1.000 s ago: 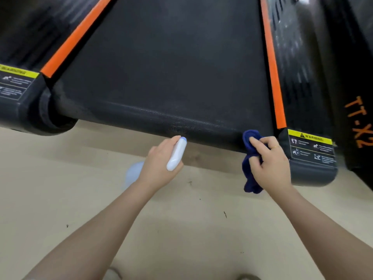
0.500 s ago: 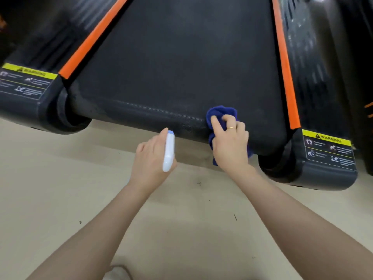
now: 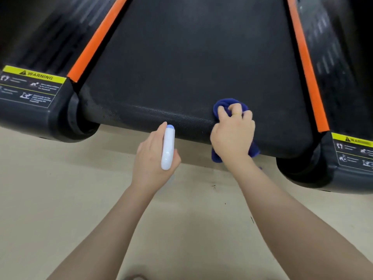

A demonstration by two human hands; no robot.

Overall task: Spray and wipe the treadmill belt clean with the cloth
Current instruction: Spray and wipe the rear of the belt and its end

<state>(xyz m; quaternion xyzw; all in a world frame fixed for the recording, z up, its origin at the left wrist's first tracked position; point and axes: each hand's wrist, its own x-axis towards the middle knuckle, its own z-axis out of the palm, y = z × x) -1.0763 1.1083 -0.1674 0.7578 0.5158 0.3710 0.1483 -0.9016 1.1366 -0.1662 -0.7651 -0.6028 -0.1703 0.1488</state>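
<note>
Your right hand [image 3: 232, 136] clenches the cloth [image 3: 230, 107] bunched against the belt's [image 3: 191, 67] near edge for scrubbing pressure; your left hand [image 3: 154, 156] grasps the sprayer [image 3: 168, 148], nozzle aimed beltward.

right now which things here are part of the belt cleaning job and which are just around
Part of the job:
- blue cloth, gripped by the right hand on the belt's rear edge
- white spray bottle, held in the left hand
- treadmill belt

Just around:
- orange side strips
- yellow warning labels
- beige floor
</note>
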